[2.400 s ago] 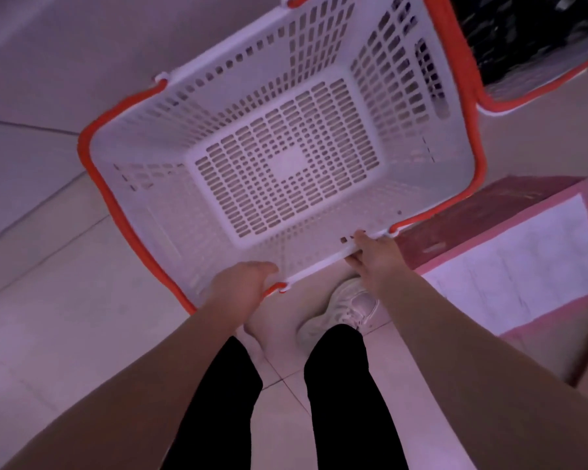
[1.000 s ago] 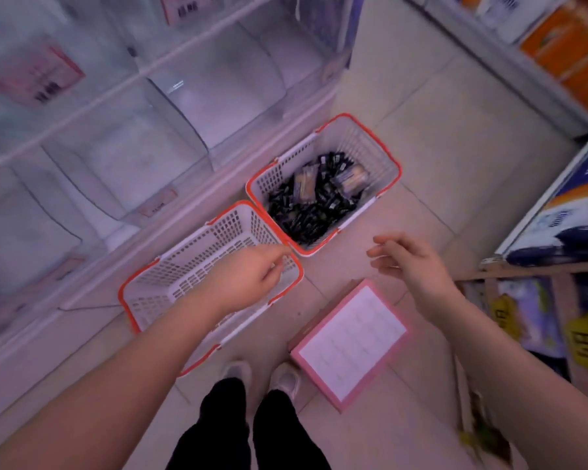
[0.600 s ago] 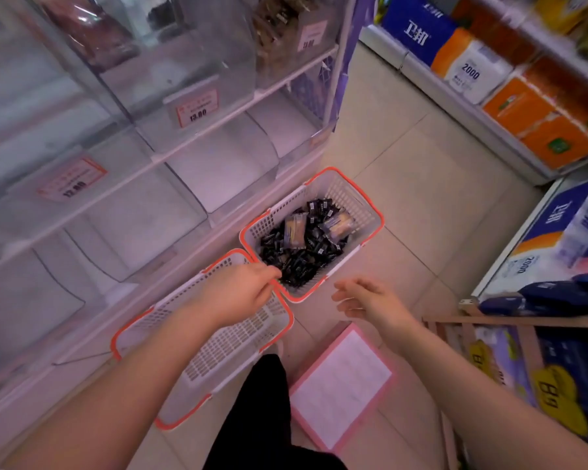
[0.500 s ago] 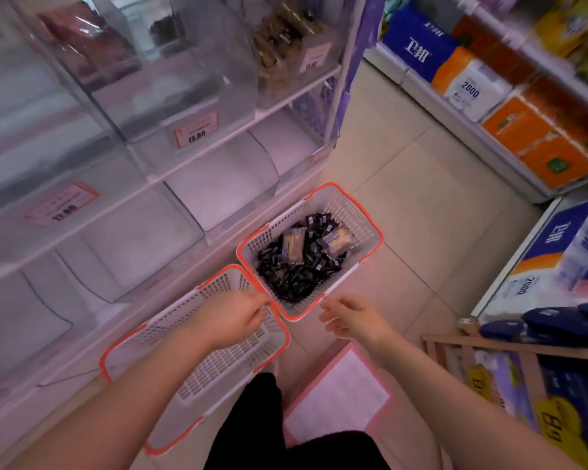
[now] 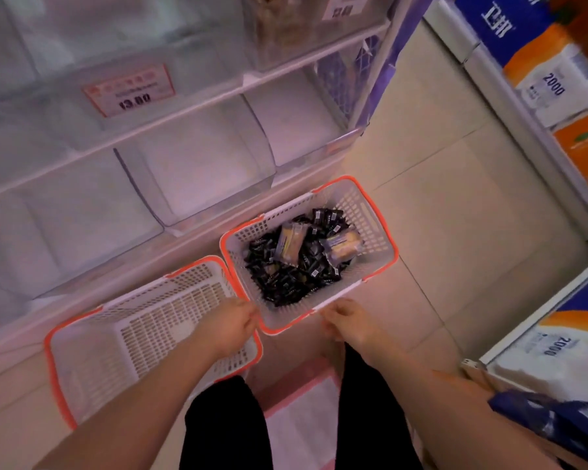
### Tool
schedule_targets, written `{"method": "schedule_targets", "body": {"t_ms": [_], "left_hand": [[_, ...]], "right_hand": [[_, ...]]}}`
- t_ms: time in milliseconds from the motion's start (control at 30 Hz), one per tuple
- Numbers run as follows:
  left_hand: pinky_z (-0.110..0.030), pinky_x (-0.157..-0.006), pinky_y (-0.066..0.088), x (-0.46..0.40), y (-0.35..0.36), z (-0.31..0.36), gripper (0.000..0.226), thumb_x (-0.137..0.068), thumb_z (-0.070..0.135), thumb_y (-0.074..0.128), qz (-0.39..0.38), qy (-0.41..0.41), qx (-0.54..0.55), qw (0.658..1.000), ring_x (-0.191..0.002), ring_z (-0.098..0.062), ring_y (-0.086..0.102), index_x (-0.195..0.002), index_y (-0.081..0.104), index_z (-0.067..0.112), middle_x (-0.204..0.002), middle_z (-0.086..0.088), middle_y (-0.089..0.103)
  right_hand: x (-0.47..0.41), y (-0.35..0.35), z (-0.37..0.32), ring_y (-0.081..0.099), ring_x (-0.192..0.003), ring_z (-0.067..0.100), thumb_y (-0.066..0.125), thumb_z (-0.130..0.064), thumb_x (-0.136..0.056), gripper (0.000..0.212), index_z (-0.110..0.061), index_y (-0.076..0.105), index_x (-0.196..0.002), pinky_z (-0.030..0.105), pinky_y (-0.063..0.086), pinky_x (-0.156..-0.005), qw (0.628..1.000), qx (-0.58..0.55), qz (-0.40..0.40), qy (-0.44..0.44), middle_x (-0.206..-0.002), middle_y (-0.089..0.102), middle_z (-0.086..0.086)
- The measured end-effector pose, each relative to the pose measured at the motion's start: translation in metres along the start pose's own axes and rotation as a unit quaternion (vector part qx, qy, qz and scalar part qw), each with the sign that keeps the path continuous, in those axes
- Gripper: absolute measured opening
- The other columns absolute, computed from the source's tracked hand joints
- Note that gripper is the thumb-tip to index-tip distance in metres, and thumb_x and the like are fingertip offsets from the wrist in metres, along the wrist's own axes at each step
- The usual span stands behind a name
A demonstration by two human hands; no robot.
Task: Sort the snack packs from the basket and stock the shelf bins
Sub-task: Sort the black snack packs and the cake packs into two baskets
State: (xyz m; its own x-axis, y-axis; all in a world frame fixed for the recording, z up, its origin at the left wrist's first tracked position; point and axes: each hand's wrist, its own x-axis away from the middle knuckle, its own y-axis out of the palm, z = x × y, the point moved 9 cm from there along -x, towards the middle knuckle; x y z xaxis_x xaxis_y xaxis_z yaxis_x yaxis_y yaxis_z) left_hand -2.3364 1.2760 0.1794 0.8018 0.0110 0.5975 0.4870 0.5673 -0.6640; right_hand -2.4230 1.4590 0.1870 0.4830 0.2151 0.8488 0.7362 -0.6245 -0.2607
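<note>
Both hands at full basket rim.

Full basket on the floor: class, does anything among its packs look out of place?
Yes. Two larger yellowish packs lie on top of the small black packs in the full basket, unlike the rest.

Beige tiled floor; white shelving on the left with a price tag; tissue packs shelved right; dim, pinkish light.
</note>
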Motion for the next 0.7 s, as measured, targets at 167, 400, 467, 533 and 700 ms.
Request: {"method": "schedule_targets", "body": {"t_ms": [167,400,467,533,700], "left_hand": [[-0.035,-0.088,0.042,-0.1,0.075,-0.013,0.022,-0.094,0.021,0.041,0.002,-0.073,0.038,0.997,-0.104,-0.025,0.054,-0.104,0.058,0.01,-0.108,-0.009,0.059],[-0.033,-0.101,0.037,-0.243,0.184,-0.047,0.04,-0.096,0.023,0.042,0.068,-0.134,0.102,0.983,-0.122,-0.024,0.043,-0.134,0.044,0.012,-0.134,-0.007,0.044],[-0.031,-0.105,0.031,-0.269,0.21,-0.07,0.047,-0.096,0.022,0.042,0.079,-0.153,0.088,0.981,-0.129,-0.025,0.035,-0.14,0.034,0.01,-0.141,-0.008,0.035],[-0.031,-0.109,0.025,-0.286,0.23,-0.096,0.053,-0.094,0.021,0.044,0.096,-0.18,0.063,0.977,-0.134,-0.026,0.027,-0.143,0.027,0.008,-0.146,-0.01,0.028],[-0.031,-0.111,0.025,-0.308,0.263,-0.139,0.059,-0.093,0.02,0.045,0.137,-0.227,0.067,0.962,-0.134,-0.027,0.026,-0.144,0.02,0.007,-0.148,-0.012,0.024]], "right_hand": [[-0.134,-0.027,0.039,0.059,-0.093,0.028,0.048,-0.017,-0.092,0.019,-0.016,0.057,-0.076,0.03,0.044,-0.082,0.963,0.261,-0.05,-0.034,-0.096,0.065,0.02],[-0.321,-0.019,0.071,0.058,-0.103,0.029,0.05,-0.023,-0.094,0.022,-0.006,0.062,-0.099,0.03,0.041,-0.081,0.9,0.409,-0.082,-0.128,-0.106,0.065,0.015],[-0.364,-0.005,0.078,0.058,-0.103,0.028,0.052,-0.026,-0.093,0.024,-0.006,0.061,-0.103,0.03,0.041,-0.081,0.882,0.434,-0.089,-0.159,-0.107,0.066,0.013],[-0.396,0.014,0.082,0.057,-0.105,0.028,0.055,-0.024,-0.091,0.024,-0.006,0.06,-0.106,0.031,0.042,-0.083,0.854,0.469,-0.098,-0.204,-0.11,0.063,0.013],[-0.434,0.041,0.09,0.051,-0.112,0.031,0.055,-0.009,-0.083,0.034,-0.008,0.054,-0.117,0.036,0.044,-0.089,0.781,0.542,-0.092,-0.295,-0.123,0.051,0.013]]}}
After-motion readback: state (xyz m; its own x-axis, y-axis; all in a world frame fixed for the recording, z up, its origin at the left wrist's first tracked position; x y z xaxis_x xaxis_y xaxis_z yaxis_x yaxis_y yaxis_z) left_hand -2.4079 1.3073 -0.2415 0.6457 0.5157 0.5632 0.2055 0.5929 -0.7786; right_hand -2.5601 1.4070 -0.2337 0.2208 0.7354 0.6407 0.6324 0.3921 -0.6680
